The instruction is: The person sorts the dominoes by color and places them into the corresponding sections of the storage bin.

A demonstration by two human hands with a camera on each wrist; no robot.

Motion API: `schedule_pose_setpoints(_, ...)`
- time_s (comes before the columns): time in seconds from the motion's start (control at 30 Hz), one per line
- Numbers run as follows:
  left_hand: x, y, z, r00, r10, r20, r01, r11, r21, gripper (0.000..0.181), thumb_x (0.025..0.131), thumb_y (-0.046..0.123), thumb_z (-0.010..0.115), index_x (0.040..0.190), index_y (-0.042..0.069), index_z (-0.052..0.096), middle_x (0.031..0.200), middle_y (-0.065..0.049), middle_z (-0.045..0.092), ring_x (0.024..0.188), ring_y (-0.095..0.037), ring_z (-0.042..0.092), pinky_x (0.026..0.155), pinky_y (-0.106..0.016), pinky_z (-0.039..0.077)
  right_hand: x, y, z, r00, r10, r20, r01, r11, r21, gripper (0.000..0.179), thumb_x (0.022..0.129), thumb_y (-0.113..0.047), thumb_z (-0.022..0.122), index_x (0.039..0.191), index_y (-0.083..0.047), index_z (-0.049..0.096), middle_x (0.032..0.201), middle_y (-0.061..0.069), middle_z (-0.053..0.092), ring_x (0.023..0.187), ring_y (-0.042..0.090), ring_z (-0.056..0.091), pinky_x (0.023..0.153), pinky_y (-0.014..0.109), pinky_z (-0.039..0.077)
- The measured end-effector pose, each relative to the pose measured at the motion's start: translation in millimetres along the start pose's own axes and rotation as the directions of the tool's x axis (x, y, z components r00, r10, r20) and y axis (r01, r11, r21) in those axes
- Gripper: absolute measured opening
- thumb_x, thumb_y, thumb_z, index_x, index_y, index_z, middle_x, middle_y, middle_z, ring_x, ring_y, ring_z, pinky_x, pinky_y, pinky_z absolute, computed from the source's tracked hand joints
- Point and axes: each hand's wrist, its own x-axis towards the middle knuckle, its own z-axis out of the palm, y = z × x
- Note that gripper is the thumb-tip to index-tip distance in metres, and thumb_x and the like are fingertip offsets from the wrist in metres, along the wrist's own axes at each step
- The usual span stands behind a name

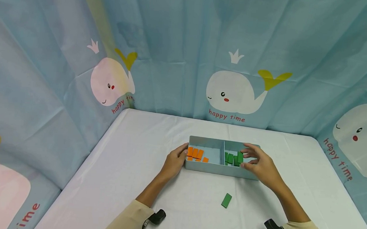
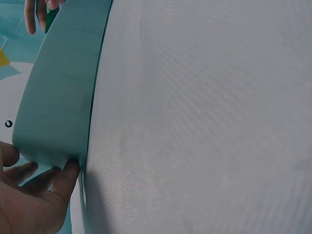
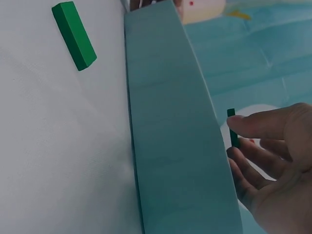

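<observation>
A pale blue two-compartment box (image 1: 204,166) lies across the table. Orange blocks (image 1: 195,153) are in its left compartment and green blocks (image 1: 230,158) in its right one. My left hand (image 1: 172,164) is at the box's left end, fingertips touching the outer wall, as the left wrist view also shows. Over the right compartment, my right hand (image 1: 263,167) pinches a small green block (image 1: 240,157) between thumb and fingers. The right wrist view shows this block held upright beyond the box's rim. Another green block (image 1: 226,200) lies on the table in front of the box.
The table has a white cloth (image 1: 131,153). Blue curtains (image 1: 172,86) with whale prints hang around its back and sides. A black wrist device (image 1: 157,217) sits at the left sleeve, and another black device (image 1: 275,228) at the right sleeve.
</observation>
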Motion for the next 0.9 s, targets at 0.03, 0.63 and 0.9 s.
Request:
schedule_pose_setpoints(0.03, 0.0, 0.2, 0.1, 1.0, -0.002, 0.001, 0.002, 1.0, 0.001, 0.05, 0.116, 0.028, 0.045, 0.162, 0.007, 0.044, 0.165, -0.01, 0.047, 0.156, -0.031, 0.038, 0.129, -0.053, 0.031, 0.8, 0.4, -0.2, 1.0, 0.004, 0.005, -0.004, 1.0, 0.003, 0.072, 0.094, -0.003, 0.079, 0.158, -0.009, 0.047, 0.138, 0.013, 0.068, 0.119, 0.032, 0.066, 0.089, 0.015, 0.056)
schedule_pose_setpoints(0.63, 0.8, -1.4, -0.2, 1.0, -0.001, 0.004, 0.001, 1.0, 0.001, 0.051, 0.116, 0.029, 0.044, 0.162, 0.006, 0.043, 0.165, -0.009, 0.046, 0.156, -0.031, 0.038, 0.129, -0.053, 0.031, 21.2, 11.7, 1.2, 0.99, 0.081, 0.119, -0.089, 0.994, 0.062, 0.079, 0.091, 0.001, 0.079, 0.16, -0.003, 0.04, 0.138, 0.02, 0.065, 0.123, 0.04, 0.064, 0.084, 0.024, 0.062)
schedule_pose_setpoints(0.9, 0.7, -0.7, 0.2, 1.0, -0.007, 0.006, 0.007, 1.0, 0.006, 0.051, 0.116, 0.028, 0.044, 0.162, 0.007, 0.043, 0.166, -0.008, 0.046, 0.156, -0.03, 0.038, 0.129, -0.052, 0.032, 30.0, 14.0, 1.1, 0.979, 0.103, 0.176, -0.112, 0.993, 0.04, 0.079, 0.091, -0.003, 0.081, 0.16, -0.003, 0.042, 0.137, 0.019, 0.067, 0.122, 0.038, 0.064, 0.086, 0.029, 0.061)
